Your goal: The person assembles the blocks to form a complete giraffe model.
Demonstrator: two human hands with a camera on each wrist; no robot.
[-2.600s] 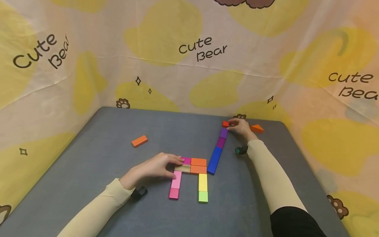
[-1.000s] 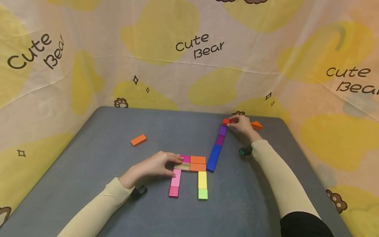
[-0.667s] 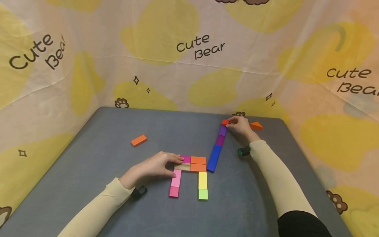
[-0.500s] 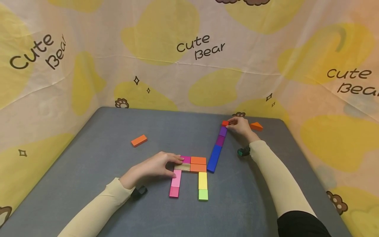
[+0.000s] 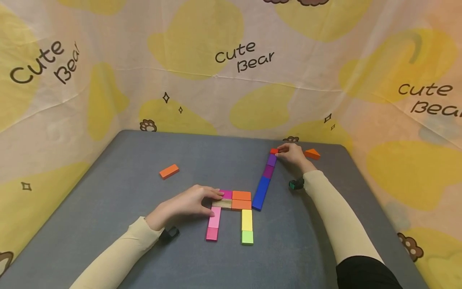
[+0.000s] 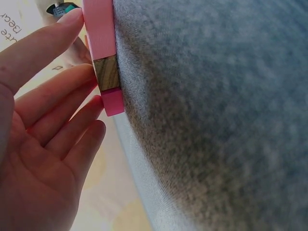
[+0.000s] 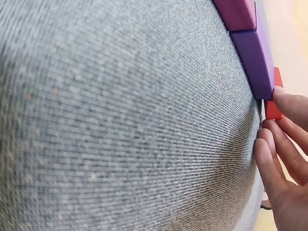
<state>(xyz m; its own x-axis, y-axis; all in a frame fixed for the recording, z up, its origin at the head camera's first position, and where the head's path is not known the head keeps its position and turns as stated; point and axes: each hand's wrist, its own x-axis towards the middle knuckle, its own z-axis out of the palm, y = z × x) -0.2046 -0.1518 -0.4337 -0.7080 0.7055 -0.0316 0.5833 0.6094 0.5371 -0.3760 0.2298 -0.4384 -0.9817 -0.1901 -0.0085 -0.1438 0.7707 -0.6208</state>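
Observation:
At the far end of a slanted row, my right hand [image 5: 293, 155] pinches a small red block [image 5: 274, 151] between thumb and fingers. That block sits against the end of a purple block [image 5: 272, 159]; the right wrist view shows part of the red block [image 7: 274, 109] behind the thumb. Below come a plum block [image 5: 268, 171] and a long blue block [image 5: 261, 193]. My left hand [image 5: 191, 202] rests its fingertips on a magenta block [image 5: 227, 194] and its thumb on a light pink block [image 5: 215, 217]. A bare wood block [image 5: 223, 204] lies between these two.
Two orange blocks [image 5: 241, 195] join the wood and magenta ones, with yellow [image 5: 247, 220] and green [image 5: 247, 237] blocks below. A deep pink block [image 5: 211, 234] ends the other leg. A loose orange block [image 5: 169, 171] lies left; an orange triangular block [image 5: 312, 153] lies beyond my right hand.
My right hand lifted the red block slightly off the row's end, then brought it down and toward me against the purple block. The left hand has stayed in place.

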